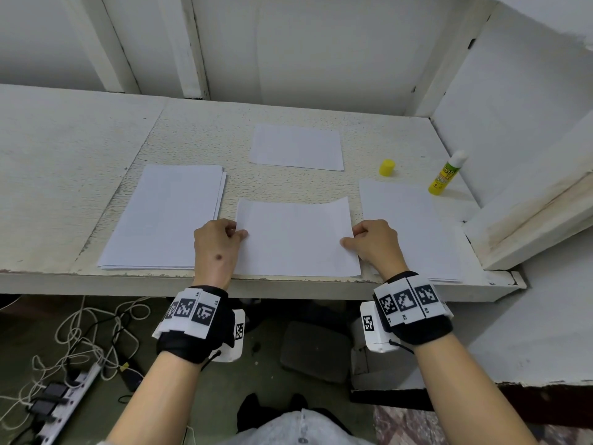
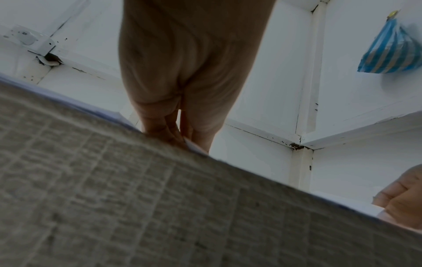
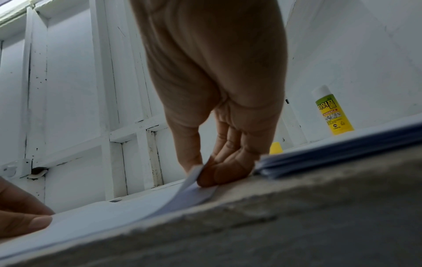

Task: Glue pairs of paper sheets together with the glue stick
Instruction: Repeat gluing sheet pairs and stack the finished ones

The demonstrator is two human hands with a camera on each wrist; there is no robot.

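Note:
A white paper sheet (image 1: pixel 295 236) lies at the front middle of the table, its far edge bowed upward. My left hand (image 1: pixel 221 236) pinches its left edge and my right hand (image 1: pixel 365 236) pinches its right edge (image 3: pixel 196 173), thumb on top. The glue stick (image 1: pixel 446 175) stands uncapped at the far right, also seen in the right wrist view (image 3: pixel 333 112). Its yellow cap (image 1: pixel 386 167) stands apart to its left. A paper stack (image 1: pixel 167 216) lies to the left, another stack (image 1: pixel 414 226) to the right, and one sheet (image 1: pixel 296 147) lies further back.
The white table (image 1: pixel 80 155) has a front edge right under my wrists. A white wall and a boxed ledge (image 1: pixel 529 203) close off the right side. Cables and a power strip (image 1: pixel 64 396) lie on the floor. A blue striped bag (image 2: pixel 392 52) hangs on the wall.

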